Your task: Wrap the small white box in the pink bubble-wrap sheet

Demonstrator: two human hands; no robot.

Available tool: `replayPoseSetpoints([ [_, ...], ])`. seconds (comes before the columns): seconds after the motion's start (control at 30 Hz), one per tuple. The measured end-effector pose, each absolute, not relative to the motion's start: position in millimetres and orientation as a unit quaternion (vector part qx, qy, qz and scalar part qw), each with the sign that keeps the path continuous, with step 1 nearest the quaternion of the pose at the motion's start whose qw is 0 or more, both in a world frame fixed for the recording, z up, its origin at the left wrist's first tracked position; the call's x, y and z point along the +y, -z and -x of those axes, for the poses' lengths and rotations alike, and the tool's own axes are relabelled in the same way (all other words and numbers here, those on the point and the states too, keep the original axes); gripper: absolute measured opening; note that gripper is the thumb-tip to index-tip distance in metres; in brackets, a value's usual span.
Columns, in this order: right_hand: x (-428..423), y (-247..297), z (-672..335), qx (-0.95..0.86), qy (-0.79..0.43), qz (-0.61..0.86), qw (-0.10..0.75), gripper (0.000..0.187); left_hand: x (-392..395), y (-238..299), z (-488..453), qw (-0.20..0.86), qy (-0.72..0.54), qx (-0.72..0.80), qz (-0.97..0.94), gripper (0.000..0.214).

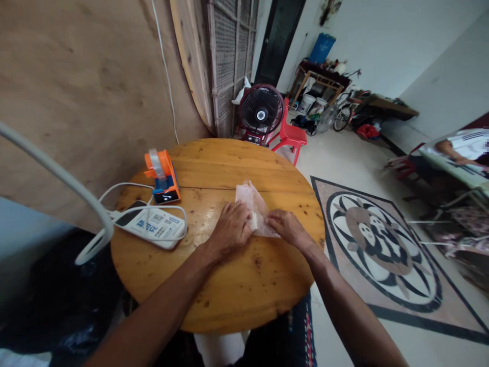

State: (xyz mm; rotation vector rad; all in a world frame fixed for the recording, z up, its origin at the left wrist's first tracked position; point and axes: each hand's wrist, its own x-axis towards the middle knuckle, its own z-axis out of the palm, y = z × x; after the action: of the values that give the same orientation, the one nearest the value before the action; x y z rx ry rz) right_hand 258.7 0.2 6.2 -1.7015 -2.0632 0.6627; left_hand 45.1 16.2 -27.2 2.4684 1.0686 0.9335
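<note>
A thin, whitish, see-through wrapping sheet (261,204) lies on the round wooden table (244,295), with a small white piece (254,221) on it between my hands. My left hand (234,224) presses down on the sheet's left side, its fingers closed together against the sheet and the white piece. From the right, my right hand (287,225) pinches the sheet's right edge between thumb and fingers. What lies under my left fingers is hidden.
On the table's left stand an orange and blue tape dispenser (163,176) and a white power strip (153,224) with looping cables. Past the far edge are a fan (261,114) and a red chair (292,135). Another person's arm (454,153) shows at the far right.
</note>
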Motion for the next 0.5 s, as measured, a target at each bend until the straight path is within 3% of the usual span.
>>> replayPoseSetpoints([
  [0.13,2,3,-262,-0.683,-0.244,0.651,0.223,0.027,16,28,-45,0.142,-0.321,0.371,-0.860,0.016],
  [0.4,1,14,-242,-0.622,-0.224,0.683,0.312,0.014,16,28,-45,0.130,-0.320,0.374,-0.861,0.017],
  [0.5,3,19,-239,-0.599,-0.235,0.690,0.331,0.023,15,28,-45,0.124,-0.319,0.378,-0.860,0.016],
])
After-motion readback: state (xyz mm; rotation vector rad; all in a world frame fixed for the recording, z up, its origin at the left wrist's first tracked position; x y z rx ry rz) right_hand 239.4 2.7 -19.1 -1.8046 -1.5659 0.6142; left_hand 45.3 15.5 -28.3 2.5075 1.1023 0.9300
